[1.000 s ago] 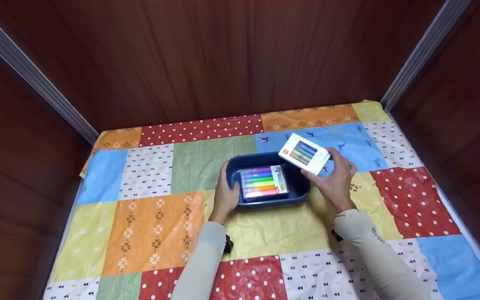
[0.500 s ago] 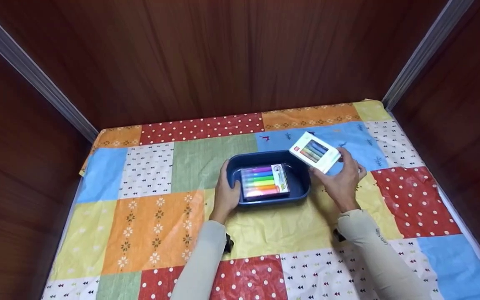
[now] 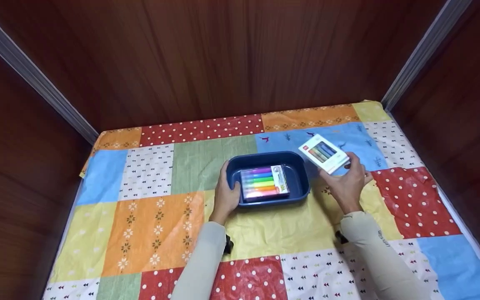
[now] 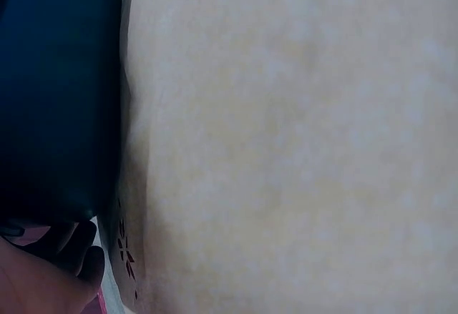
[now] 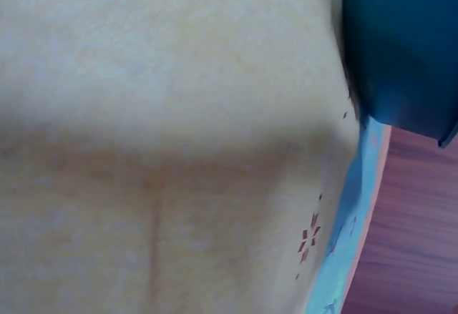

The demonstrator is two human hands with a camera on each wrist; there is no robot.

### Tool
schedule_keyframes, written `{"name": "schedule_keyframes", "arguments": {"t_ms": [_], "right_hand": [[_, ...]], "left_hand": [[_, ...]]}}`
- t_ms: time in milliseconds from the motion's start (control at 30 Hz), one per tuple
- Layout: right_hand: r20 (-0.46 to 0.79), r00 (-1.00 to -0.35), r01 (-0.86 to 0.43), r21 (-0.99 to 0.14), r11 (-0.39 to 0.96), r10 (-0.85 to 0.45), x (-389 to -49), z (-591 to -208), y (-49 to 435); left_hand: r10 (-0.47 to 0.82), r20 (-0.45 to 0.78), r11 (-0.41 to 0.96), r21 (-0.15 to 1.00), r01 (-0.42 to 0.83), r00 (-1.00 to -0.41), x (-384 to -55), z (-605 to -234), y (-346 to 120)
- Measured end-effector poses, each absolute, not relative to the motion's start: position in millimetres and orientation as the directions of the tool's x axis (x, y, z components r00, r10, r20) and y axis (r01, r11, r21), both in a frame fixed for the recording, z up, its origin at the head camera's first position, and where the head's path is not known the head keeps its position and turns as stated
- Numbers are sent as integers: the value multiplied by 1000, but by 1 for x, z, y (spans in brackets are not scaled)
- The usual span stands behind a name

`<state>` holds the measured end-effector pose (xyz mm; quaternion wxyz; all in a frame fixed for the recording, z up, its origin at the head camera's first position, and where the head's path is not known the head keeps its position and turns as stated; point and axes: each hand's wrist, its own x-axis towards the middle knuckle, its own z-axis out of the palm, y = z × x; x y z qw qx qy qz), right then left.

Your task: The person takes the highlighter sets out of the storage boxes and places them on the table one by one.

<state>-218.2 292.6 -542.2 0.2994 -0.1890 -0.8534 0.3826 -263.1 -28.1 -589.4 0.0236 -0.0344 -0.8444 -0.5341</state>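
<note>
In the head view, the left hand (image 3: 226, 193) grips the left end of the blue tub (image 3: 298, 179), its thumb over the rim and its fingers along the outer wall. Inside the tub lies a clear pack of pens (image 3: 263, 182), set toward the left end, its colours running from purple at the far side through blue, green, yellow and orange to pink at the near side, with a white label at its right end. The right hand (image 3: 346, 183) grasps a white box (image 3: 323, 154) between thumb and fingers at its right end; the box is tilted, just beyond the tub's far right corner, and its dark window shows a row of colours. Pale sleeves cover both forearms. The tub stands on the counter (image 3: 161, 233), which is dressed in patches of red, orange, yellow, green, blue and white, and a brown wall (image 3: 240, 62) rises behind. In the left wrist view, the tub's dark side fills the upper left, and the left hand's fingers curl close by its lower end; the pale yellowish counter takes up the rest. In the right wrist view, part of the tub stands at upper right, a soft shadow crosses the yellow patch, and brown wall shows at lower right; the right hand's grip cannot be told from there.
</note>
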Motion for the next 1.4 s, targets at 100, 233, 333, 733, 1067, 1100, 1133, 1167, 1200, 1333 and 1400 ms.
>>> {"name": "schedule_keyframes", "arguments": {"t_ms": [100, 233, 333, 733, 1067, 1100, 1133, 1167, 1200, 1333, 1400], "right_hand": [[369, -732, 100, -772, 627, 572, -217, -545, 294], [352, -724, 128, -776, 617, 593, -215, -548, 296], [330, -722, 158, -777, 609, 608, -214, -550, 296], [247, -704, 271, -773, 573, 666, -210, -559, 292], [199, -669, 352, -764, 540, 716, -208, -568, 288], [196, -667, 357, -763, 539, 719, -208, -568, 288], [192, -666, 364, -760, 539, 721, -207, -569, 287], [187, -666, 372, -756, 538, 722, -207, -569, 287], [184, -665, 380, -752, 539, 724, -207, -569, 286], [171, -663, 411, -731, 544, 729, -207, -569, 285], [158, -664, 428, -721, 545, 731, -207, -569, 284]], "left_hand": [[30, 65, 426, 902, 72, -997, -263, -590, -28], [32, 63, 424, 903, 71, -997, -263, -590, -28], [38, 64, 422, 904, 74, -997, -263, -590, -28], [36, 71, 421, 904, 79, -997, -263, -591, -28], [40, 87, 427, 899, 96, -995, -263, -591, -28], [41, 90, 428, 898, 99, -995, -263, -590, -28], [41, 91, 428, 898, 100, -995, -263, -590, -28], [41, 91, 427, 899, 100, -995, -263, -590, -28], [40, 90, 427, 899, 99, -995, -264, -590, -28], [36, 88, 428, 899, 95, -995, -264, -591, -28], [36, 88, 431, 897, 96, -995, -264, -591, -29]]}}
